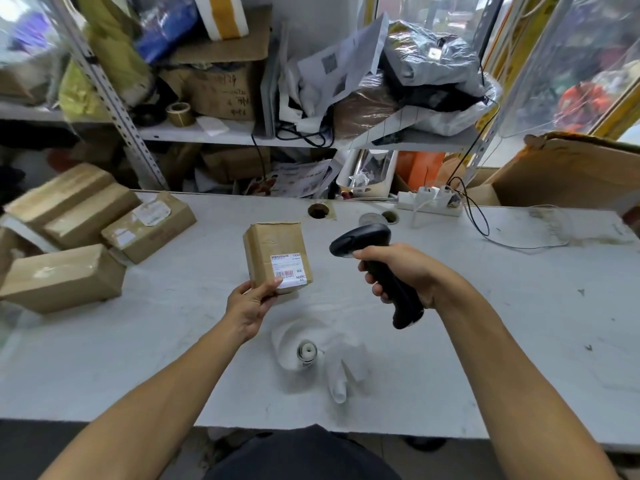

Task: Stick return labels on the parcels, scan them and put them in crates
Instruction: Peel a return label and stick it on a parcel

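The left hand (252, 306) pinches a small brown cardboard parcel (277, 256) bearing a white barcode label (288, 270). The right hand (401, 271) has its fingers wrapped round a black handheld scanner (377, 268), whose head points at the parcel.

Parcel-packing room: taped cartons (104, 233), cluttered shelving (242, 136)

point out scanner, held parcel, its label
scanner (375, 271): head view, on the black handle above the fingers.
held parcel (273, 244): head view, bare brown face above the label.
label (290, 270): head view, middle of the white sticker.
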`<state>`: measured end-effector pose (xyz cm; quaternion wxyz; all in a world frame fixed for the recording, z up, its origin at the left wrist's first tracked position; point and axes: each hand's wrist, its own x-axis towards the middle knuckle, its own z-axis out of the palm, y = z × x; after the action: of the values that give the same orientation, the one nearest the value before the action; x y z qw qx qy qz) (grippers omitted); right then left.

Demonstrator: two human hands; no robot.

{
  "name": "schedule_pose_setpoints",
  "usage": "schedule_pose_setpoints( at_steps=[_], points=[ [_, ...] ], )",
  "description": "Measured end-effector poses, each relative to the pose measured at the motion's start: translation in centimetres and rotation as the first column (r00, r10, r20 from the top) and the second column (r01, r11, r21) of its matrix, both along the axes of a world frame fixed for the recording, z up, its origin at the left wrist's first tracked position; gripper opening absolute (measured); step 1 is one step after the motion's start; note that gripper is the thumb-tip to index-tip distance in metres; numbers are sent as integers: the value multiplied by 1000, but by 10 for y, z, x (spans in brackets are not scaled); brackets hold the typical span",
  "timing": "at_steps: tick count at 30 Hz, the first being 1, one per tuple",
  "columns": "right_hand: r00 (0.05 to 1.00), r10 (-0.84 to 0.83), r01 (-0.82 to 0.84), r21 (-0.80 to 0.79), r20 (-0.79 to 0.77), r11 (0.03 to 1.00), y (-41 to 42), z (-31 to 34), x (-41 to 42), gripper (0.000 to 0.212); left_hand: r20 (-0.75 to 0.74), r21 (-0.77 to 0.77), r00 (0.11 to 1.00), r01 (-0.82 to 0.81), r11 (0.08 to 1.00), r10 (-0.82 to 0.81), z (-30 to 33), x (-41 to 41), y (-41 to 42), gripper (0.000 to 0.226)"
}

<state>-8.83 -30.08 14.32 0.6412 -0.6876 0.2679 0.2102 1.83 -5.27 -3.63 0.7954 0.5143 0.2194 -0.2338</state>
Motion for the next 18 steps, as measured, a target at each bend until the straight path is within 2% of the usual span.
schedule_pose_setpoints(
  at_steps=[4, 13, 18],
  points=[
    [1000, 17, -17, 0, 12, 1000, 3, 3, -3, 28, -16, 15, 1000, -20, 1000, 21, -1, -3, 9, 48],
    [999, 30, -30, 15, 22, 999, 2, 12, -10, 27, -51, 3, 997, -54, 999, 54, -12, -8, 24, 42],
    [998, 53, -53, 2, 27, 999, -3, 12, -15, 29, -64, 8, 996, -63, 998, 64, -20, -10, 28, 49]
  ],
)
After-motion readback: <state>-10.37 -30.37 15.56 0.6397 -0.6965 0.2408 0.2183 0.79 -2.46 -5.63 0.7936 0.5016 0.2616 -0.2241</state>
